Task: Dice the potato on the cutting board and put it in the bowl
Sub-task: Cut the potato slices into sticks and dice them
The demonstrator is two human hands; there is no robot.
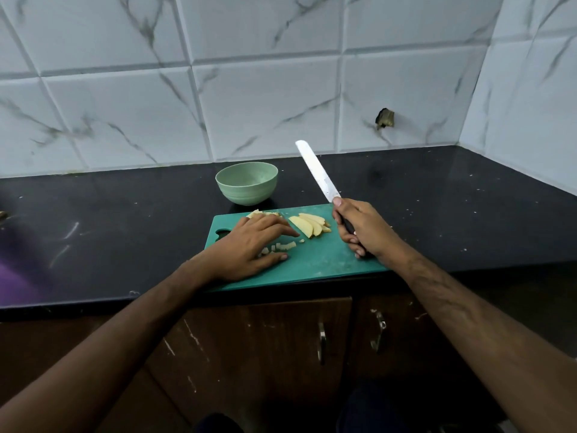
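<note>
A green cutting board [318, 260] lies at the counter's front edge. On it are pale potato slices [307, 225] fanned out near the far side, small diced pieces [281, 246] under my left hand, and another potato piece [260, 213] behind my fingers. My left hand [249, 245] rests flat over the dice, fingers stretched toward the slices. My right hand [362, 229] grips the black handle of a knife [317, 171], whose blade is raised and points up and away to the left. A light green bowl [246, 182] stands just behind the board; I cannot see anything inside it.
The black counter [125, 220] runs along a white marble-tiled wall, with a corner at the right. A purple object [15, 270] sits at the far left. Brown cabinet doors with metal handles [321, 342] are below the counter edge.
</note>
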